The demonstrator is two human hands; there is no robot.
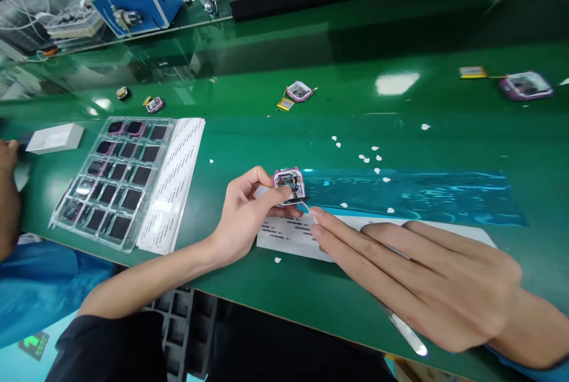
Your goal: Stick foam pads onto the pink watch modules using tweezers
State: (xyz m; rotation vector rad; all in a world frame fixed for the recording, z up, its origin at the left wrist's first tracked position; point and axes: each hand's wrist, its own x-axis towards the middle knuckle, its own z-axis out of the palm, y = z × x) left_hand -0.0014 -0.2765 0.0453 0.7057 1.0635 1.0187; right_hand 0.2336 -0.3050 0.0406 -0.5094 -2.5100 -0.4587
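Observation:
Held up over the table is a small pink-rimmed watch case (290, 179), its circuit board showing. My left hand (249, 210) grips it, with the thumb pressed on the board. My right hand (427, 275) pinches a pair of metal tweezers (406, 331); their tips reach the lower edge of the case, at a small dark strip. The fingers partly hide the tweezers. Below my hands lies a white printed sheet (284, 237), beside a clear blue film strip (422, 195).
A clear tray (128, 250) of dark square screens stands left on white sheets (178, 186). Watch cases with yellow batteries lie farther back, one at centre (299, 91), another at right (527, 86). White scraps (377, 170) dot the table. A co-worker's arm (8, 198) is at far left.

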